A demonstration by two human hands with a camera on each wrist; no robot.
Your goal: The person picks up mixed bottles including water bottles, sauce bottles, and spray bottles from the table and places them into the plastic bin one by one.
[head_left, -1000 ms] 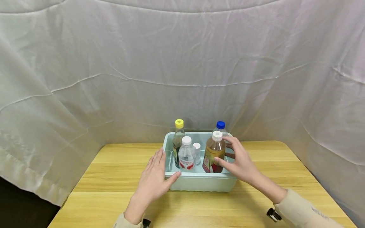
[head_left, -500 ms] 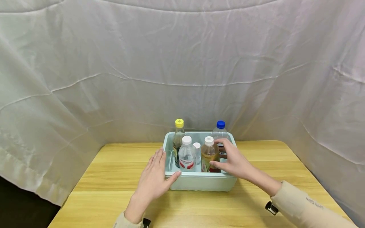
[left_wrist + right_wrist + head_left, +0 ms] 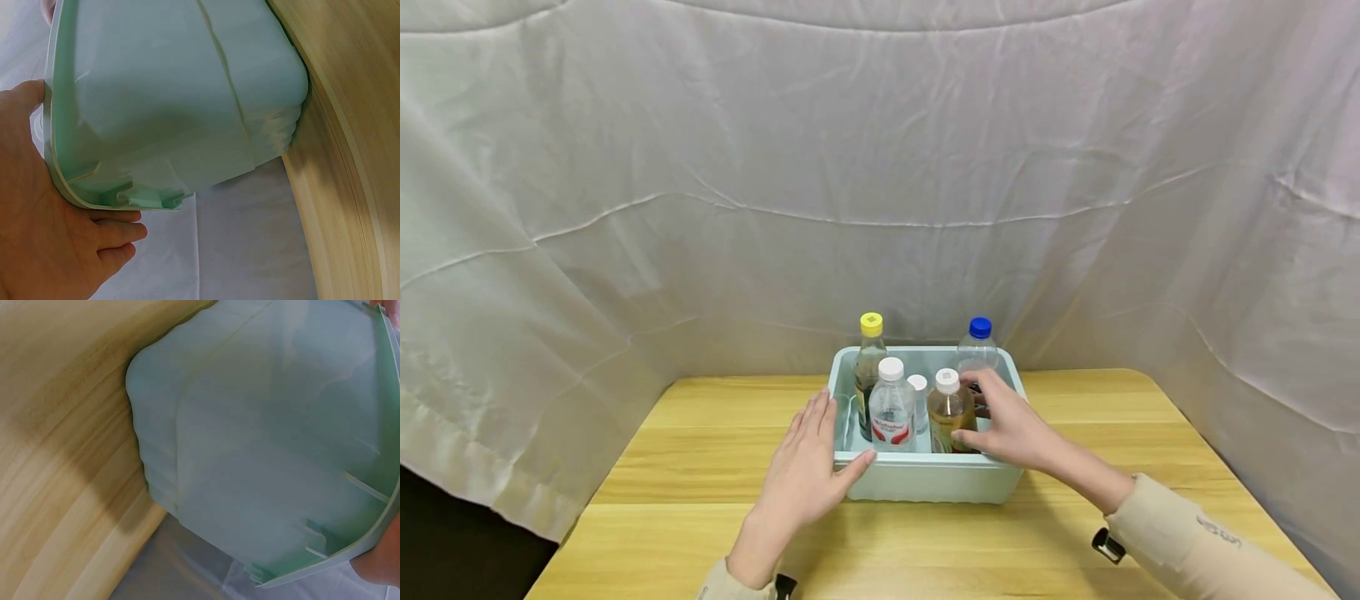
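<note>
In the head view my right hand [image 3: 1011, 425] holds a bottle of brown drink [image 3: 946, 421] with a white cap, upright inside the pale green bin [image 3: 928, 482]. Thumb and fingers curl round its right side; the front rim hides its base. My left hand [image 3: 801, 471] lies with straight fingers against the bin's front left corner. The left wrist view has that hand [image 3: 50, 231] touching the rim, thumb on one side and fingers along the other. Only a bit of the right hand [image 3: 381, 553] shows past the rim in the right wrist view.
Also standing in the bin are a yellow-capped bottle [image 3: 871, 362] of dark liquid, a clear white-capped bottle [image 3: 892, 417], a small white-capped bottle [image 3: 918, 385] and a blue-capped bottle [image 3: 980, 330]. The wooden table [image 3: 700, 475] ends at a grey curtain [image 3: 820, 167].
The brown drink bottle has gone left and lower into the bin with my right hand, ending beside the small white-capped bottle. My left hand keeps its place.
</note>
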